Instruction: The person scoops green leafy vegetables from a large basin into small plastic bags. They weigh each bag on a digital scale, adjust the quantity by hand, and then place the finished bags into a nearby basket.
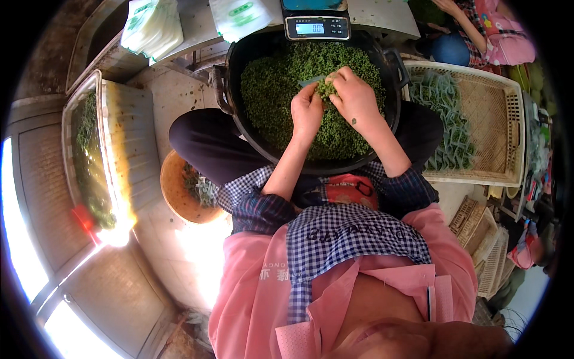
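Floor (184, 99) — scale (317, 28) over tub (391, 90), crate (495, 122) beside

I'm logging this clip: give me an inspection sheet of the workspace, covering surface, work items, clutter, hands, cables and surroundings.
Surface: grey table bearing a scale with lit display and plastic bags.
Work items: black tub between the knees, holding loose greens.
Clutter: leaf bit stuck to the right wrist.
Hands: left hand and right hand pinch a small green clump over the tub.
Cables: thin dark strands at lower right, too unclear to identify.
Surroundings: pale crate with green bundles at right; round tan basin at left; co-worker upper right.
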A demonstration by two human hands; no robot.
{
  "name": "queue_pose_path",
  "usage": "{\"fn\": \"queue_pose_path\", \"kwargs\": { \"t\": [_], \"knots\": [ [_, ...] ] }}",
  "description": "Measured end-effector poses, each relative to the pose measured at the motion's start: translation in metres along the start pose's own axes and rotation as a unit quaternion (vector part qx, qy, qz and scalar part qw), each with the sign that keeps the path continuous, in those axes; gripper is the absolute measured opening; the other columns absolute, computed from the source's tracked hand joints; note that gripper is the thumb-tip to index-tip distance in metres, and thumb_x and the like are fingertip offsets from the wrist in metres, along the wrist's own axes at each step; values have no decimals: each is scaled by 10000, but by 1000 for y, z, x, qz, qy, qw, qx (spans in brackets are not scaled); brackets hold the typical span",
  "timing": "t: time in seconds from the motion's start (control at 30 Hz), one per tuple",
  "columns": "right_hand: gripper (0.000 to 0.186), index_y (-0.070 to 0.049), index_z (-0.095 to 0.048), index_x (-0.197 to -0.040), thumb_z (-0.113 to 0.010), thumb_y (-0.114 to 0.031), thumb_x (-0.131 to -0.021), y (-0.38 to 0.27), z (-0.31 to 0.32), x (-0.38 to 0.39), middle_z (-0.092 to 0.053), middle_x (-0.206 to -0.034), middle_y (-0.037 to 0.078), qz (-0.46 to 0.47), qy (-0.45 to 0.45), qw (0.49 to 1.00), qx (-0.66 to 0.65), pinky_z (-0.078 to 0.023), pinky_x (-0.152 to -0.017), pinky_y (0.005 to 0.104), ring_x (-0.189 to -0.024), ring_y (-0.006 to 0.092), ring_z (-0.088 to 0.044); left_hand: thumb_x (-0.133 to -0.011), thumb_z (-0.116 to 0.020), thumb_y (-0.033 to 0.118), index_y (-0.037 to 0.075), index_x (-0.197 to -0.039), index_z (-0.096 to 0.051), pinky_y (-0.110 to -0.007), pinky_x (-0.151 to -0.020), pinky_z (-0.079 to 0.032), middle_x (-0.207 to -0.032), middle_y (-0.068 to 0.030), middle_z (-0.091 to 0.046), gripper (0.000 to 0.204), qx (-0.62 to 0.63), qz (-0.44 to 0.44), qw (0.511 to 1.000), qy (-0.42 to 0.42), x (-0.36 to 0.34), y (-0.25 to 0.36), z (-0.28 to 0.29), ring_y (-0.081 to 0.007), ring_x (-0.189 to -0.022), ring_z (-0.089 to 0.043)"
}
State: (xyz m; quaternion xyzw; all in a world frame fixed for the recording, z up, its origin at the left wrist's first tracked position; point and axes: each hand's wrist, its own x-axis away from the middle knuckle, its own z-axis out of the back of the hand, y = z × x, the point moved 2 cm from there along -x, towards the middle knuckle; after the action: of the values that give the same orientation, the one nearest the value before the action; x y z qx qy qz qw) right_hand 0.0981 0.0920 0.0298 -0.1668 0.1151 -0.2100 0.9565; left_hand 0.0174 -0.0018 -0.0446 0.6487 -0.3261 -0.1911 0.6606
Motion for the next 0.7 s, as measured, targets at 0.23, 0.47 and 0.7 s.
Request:
{"fn": "queue_pose_path", "kwargs": {
  "t": [0.23,0.47,0.7],
  "knots": [
    [297,-107,-585,-1048,-688,-202,-787,3,23,13,-613,-1016,76,9,-46,991,-127,-377,-863,398,-1005,270,-563,-915,-445,38,-39,-1127,-602,-235,-486,-420,-669,-7,-579,275,79,11,997,0,1,0,5,-69,-531,-506],
    [410,-71,-518,-1111,-728,-175,-776,53,1,5,-567,-1115,106,-6,19,968,-250,-386,-966,368,-1151,246,-498,-919,-456,43,-19,-1158,-597,-200,-514,-397,-653,12,-550,284,-2,-21,998,-64,9,26,-3,-42,-558,-479],
    [159,-56,-526,-995,-547,-24,-841,77,-59,27,-516,-900,-10,-184,-86,799,-567,-376,-741,213,-840,64,-457,-783,-535,3,24,-1048,-644,-383,-573,-476,-708,-153,-629,288,-344,-359,867,-26,14,52,-20,-300,-610,-605]
  ]
}}
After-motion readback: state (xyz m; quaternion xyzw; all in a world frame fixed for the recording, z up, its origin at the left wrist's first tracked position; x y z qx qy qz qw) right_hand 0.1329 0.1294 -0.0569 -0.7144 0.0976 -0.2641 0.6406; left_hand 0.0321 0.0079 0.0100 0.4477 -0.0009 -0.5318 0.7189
